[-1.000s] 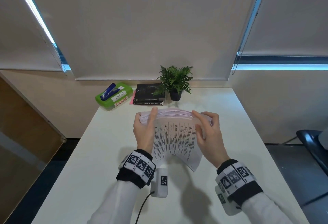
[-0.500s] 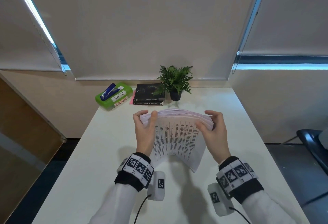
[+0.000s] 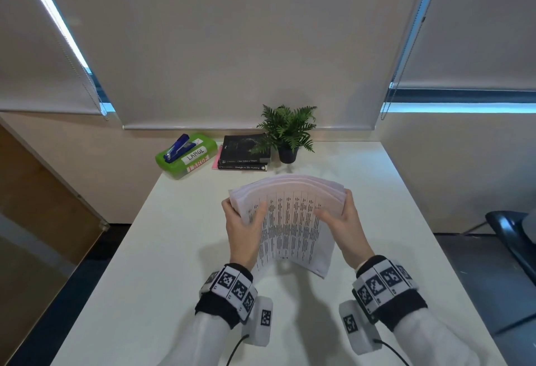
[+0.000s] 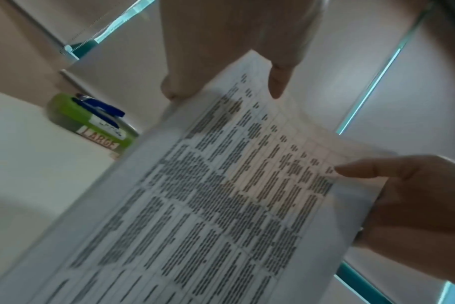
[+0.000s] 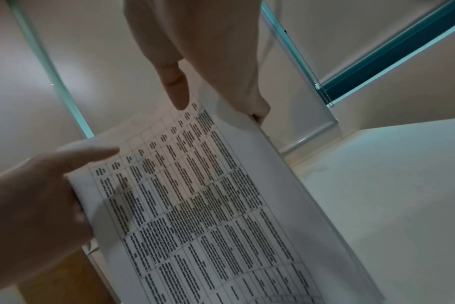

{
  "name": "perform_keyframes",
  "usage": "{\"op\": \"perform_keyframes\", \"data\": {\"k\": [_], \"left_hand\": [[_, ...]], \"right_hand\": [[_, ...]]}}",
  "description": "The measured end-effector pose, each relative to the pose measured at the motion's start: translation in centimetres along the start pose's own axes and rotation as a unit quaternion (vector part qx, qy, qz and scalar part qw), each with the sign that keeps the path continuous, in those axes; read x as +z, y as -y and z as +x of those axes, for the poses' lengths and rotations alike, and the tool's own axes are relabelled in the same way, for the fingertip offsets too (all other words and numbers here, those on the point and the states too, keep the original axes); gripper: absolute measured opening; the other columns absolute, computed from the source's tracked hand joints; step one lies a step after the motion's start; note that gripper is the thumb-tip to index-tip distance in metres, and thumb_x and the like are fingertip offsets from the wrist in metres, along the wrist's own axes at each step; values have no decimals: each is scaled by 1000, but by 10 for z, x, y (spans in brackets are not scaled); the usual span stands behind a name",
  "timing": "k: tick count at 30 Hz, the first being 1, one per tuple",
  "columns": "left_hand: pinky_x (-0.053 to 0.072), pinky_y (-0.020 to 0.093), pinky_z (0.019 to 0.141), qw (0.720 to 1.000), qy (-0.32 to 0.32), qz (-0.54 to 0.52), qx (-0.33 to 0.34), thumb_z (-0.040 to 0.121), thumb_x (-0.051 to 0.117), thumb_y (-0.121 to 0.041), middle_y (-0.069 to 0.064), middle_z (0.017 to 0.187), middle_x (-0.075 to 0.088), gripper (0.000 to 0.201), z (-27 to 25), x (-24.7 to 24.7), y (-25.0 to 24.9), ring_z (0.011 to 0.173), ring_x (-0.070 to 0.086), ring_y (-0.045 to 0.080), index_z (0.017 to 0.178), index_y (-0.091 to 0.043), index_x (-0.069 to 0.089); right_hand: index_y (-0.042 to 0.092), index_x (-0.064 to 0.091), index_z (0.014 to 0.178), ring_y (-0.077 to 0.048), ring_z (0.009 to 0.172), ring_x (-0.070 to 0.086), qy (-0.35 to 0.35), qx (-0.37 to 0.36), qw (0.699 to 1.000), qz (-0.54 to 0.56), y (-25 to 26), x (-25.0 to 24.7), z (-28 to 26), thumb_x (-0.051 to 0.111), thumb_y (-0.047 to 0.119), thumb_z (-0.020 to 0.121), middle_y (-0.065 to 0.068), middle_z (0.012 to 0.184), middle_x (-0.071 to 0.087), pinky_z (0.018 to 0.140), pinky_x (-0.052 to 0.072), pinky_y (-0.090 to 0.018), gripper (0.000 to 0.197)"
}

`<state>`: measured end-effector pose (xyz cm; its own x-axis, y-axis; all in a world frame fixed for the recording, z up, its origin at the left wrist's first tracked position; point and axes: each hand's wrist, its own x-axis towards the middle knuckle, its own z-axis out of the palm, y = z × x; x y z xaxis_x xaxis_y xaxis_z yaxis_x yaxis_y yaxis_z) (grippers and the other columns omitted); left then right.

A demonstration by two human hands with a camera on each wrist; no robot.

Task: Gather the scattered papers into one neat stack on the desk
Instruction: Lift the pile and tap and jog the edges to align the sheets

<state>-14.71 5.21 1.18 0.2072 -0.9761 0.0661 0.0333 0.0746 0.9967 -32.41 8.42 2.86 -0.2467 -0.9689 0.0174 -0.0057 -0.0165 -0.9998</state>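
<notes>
Item: papers (image 3: pixel 290 220), lifted higher off the worktop (image 3: pixel 145 264) since a second ago; my hands clasp either side, squaring pending.

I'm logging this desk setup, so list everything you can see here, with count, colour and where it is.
papers: one bundle, white with black printed tables, held upright and bowed above mid-desk
desk: one, white
box: one, green, labelled LARGE, far left of desk
stapler: one, blue, on the box
books: two, black, stacked beside the box
potted plant: one, green in dark pot, right of the books
blinds: pale, lowered, behind desk
chair: one, dark, far right
left hand: grips the papers' left edge
right hand: grips their right edge
</notes>
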Motion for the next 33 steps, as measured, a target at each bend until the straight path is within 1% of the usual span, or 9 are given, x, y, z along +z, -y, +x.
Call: {"op": "perform_keyframes", "data": {"k": [5, 9, 12, 17, 19, 22, 27, 30, 33], "left_hand": [[48, 33, 89, 997, 51, -10, -60, 88, 57, -1, 0, 106, 58, 37, 2, -12, 25, 102, 58, 19, 115, -18, 38], [48, 37, 94, 994, 72, 15, -78, 90, 59, -8, -1, 111, 60, 36, 0, -19, 43, 109, 58, 22, 119, -19, 39], [51, 39, 92, 994, 76, 18, -79, 89, 60, -8, 4, 113, 62, 35, 3, -20, 48, 108, 60, 24, 120, -13, 44], [56, 22, 74, 991, 93, -16, -90, 86, 62, -2, 5, 107, 65, 30, 6, -21, 46, 96, 64, 18, 113, -9, 50], [56, 19, 68, 990, 107, -21, -94, 85, 62, 0, 5, 105, 66, 27, 6, -20, 43, 93, 65, 17, 108, -12, 52], [56, 17, 63, 987, 129, -10, -90, 86, 61, 0, 5, 100, 66, 24, 4, -16, 37, 89, 65, 17, 105, -11, 53], [55, 20, 63, 989, 130, 51, -42, 82, 70, -11, 4, 90, 68, 18, 0, -22, 33, 79, 66, 17, 92, -7, 56], [44, 12, 59, 980, 145, 137, 15, 77, 75, -20, -6, 72, 64, 19, 2, -39, 35, 63, 55, 3, 76, -14, 57], [35, 16, 55, 975, 122, 186, 28, 75, 77, -27, -4, 66, 59, 24, 9, -63, 38, 59, 48, 6, 73, -13, 58]], "right_hand": [[23, 47, 108, -6, 94, 60, -34, -9, 999, 2, -5, 0, 0, 51, 2, 92, 3, 103, 60, 85, 48, -21, 27], [30, 55, 100, -11, 93, 63, -39, -3, 999, -33, -2, -4, -1, 61, 5, 87, 3, 100, 65, 86, 51, -32, 29], [20, 61, 101, -12, 84, 63, -29, -5, 978, -206, 22, -17, 6, 69, 12, 80, 3, 93, 68, 81, 51, -34, 23], [21, 53, 107, -23, 87, 57, 83, -96, 767, -629, 82, -1, 18, 57, 12, 81, 4, 85, 60, 86, 38, -36, 28], [21, 51, 114, -22, 92, 59, 119, -119, 736, -655, 89, 23, 19, 55, 5, 81, 4, 91, 61, 96, 37, -40, 37], [18, 55, 112, -25, 89, 58, 145, -103, 739, -650, 84, 52, 20, 52, 0, 82, -1, 95, 61, 81, 44, -36, 35], [26, 54, 79, -21, 77, 55, 153, -107, 780, -598, 77, 45, 16, 52, 8, 87, 2, 80, 57, 60, 40, -24, 20], [26, 66, 91, -15, 78, 55, 139, -77, 837, -524, 80, 9, 15, 61, 18, 87, 6, 83, 62, 62, 37, -23, 10], [19, 68, 92, -20, 82, 67, 100, -4, 937, -334, 74, -40, 16, 68, 13, 83, 2, 88, 70, 74, 49, -29, 11]]}}
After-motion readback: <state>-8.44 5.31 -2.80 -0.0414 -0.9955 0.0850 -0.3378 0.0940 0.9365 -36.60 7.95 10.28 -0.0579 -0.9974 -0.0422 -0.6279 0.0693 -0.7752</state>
